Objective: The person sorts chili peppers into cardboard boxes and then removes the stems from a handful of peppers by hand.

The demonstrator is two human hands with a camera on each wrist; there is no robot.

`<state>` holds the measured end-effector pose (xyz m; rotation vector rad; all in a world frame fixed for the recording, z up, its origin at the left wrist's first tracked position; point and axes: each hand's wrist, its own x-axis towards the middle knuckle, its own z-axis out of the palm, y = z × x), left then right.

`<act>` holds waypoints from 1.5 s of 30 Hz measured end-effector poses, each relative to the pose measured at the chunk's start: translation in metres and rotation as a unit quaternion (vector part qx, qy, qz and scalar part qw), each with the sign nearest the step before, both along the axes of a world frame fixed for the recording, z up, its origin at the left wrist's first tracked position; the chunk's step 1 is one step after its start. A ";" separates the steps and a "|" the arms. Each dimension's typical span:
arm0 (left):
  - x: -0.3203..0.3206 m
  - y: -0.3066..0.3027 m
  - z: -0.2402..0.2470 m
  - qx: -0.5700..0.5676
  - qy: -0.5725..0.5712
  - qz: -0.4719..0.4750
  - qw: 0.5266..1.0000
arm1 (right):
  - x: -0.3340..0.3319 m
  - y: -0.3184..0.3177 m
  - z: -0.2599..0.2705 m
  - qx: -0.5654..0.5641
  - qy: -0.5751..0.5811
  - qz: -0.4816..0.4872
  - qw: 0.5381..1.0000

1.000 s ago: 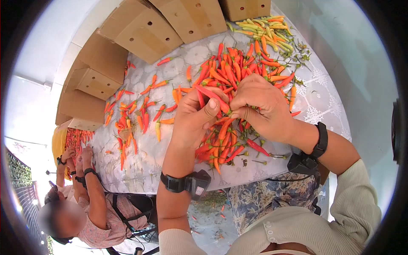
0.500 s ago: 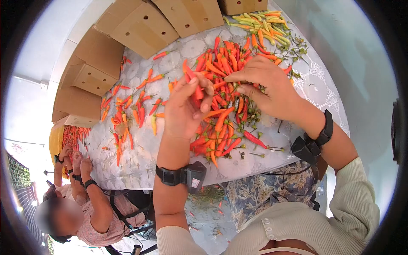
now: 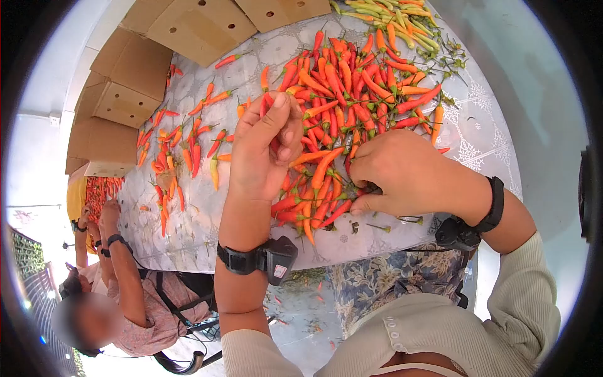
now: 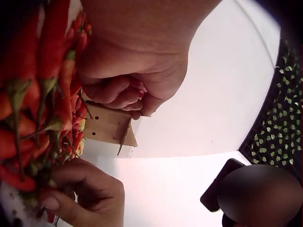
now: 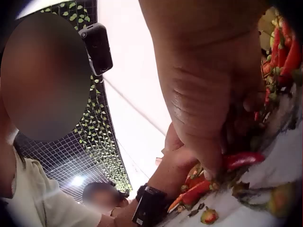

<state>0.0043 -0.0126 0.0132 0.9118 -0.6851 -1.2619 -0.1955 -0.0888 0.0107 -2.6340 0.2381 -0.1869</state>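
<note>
In the head view my left hand (image 3: 260,151), palm turned up, has its fingers curled round red chilies (image 3: 266,103) at the left side of a large pile of red and orange chilies (image 3: 333,75). My right hand (image 3: 408,173) reaches down at the pile's near right part, thumb and fingers bent among the chilies and green stems; its fingertips are partly hidden. The right wrist view shows this hand (image 5: 203,94) close over a red chili (image 5: 244,161) near the table surface; whether it grips that chili is unclear.
Cardboard boxes (image 3: 201,28) line the far left edge. Yellow-green chilies (image 3: 408,28) lie at the back right, with loose stems (image 3: 449,60) beside them. A smaller scattered group of chilies (image 3: 166,160) lies left. Another person (image 3: 151,301) works at the table's left end.
The hands have moved apart from their meeting over the pile. My left hand drew left with its chilies; my right hand let go there and moved down to the pile's near part.
</note>
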 end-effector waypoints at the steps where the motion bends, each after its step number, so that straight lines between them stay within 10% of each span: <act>1: -0.001 0.000 0.001 0.003 -0.013 0.002 1.000 | 0.000 -0.001 0.001 0.027 -0.005 -0.003 1.000; 6: -0.002 0.001 0.003 0.012 -0.035 -0.007 0.999 | 0.003 -0.008 0.002 0.108 -0.198 -0.088 0.970; 10: 0.001 0.004 0.001 0.007 -0.020 -0.015 1.000 | 0.007 -0.012 0.005 0.413 -0.294 -0.163 0.847; 16: -0.007 0.005 0.000 0.004 -0.083 -0.010 0.996 | 0.014 -0.010 -0.006 0.436 -0.379 -0.141 0.804; 31: -0.023 0.004 -0.001 -0.043 -0.192 0.044 0.979 | 0.011 -0.005 -0.004 0.330 -0.205 -0.186 0.902; 45: -0.017 0.007 -0.002 -0.030 -0.140 -0.021 0.990 | 0.011 -0.006 -0.007 0.151 -0.343 -0.071 0.925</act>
